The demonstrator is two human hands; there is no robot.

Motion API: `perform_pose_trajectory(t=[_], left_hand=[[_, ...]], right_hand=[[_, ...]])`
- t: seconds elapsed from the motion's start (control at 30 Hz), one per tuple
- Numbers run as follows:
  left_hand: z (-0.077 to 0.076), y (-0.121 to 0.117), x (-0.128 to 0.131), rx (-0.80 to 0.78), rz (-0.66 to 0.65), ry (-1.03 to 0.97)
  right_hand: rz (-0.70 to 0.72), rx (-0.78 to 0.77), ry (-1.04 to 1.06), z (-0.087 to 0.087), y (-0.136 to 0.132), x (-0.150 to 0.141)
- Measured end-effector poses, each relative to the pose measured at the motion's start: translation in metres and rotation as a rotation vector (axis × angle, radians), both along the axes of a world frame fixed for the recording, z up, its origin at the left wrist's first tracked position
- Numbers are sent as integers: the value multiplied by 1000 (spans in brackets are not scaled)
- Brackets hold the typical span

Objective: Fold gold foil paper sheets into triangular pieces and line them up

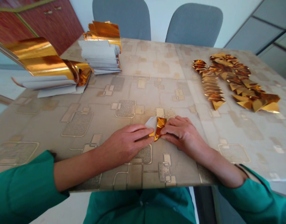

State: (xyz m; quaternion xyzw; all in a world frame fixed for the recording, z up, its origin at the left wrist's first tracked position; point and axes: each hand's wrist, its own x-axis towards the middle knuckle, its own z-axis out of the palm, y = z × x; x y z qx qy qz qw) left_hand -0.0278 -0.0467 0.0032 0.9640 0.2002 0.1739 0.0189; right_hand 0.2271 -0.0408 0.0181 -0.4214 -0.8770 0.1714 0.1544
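Observation:
Between my two hands, near the table's front edge, lies a partly folded piece of gold foil paper (160, 125), white on its back side. My left hand (131, 140) reaches in from the left, its fingertips pressing the white part down against the table. With thumb and fingers pinched together, my right hand (183, 132) grips the paper's gold right side. The fingers cover some of the paper's edges, so its full shape is hidden.
Folded gold pieces (241, 77) lie in chained rows at the back right. Sheets of gold paper (47, 62) curl at the left, beside a stack of white-backed sheets (101, 56). Two grey chairs (122, 18) stand behind the patterned table (143, 93).

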Motion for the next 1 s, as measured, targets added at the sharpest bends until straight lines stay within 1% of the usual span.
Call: perform_pose_trajectory(t=[0.13,0.27,0.43,0.53,0.7,0.9,1.0], left_hand=[[-4,-5,-1,-32,22,11],[-7,-9,1,-37,58,15],[-2,-16,3,-54,90,78],[0,-19,4,-77,119,104],[-2,-20,5,-110,103,89],[0,-17,5,-126,102,72],[1,-17,5,-123,99,62]], right_hand=[[-2,-27,-2,2,1,-2],[-39,-40,3,1,1,-5],[-125,-38,31,-3,-1,-11],[-150,-40,40,-5,-1,-13],[-138,-32,75,-6,-1,-13],[-193,-8,98,-8,-1,-14],[-191,-18,93,-9,0,-14]])
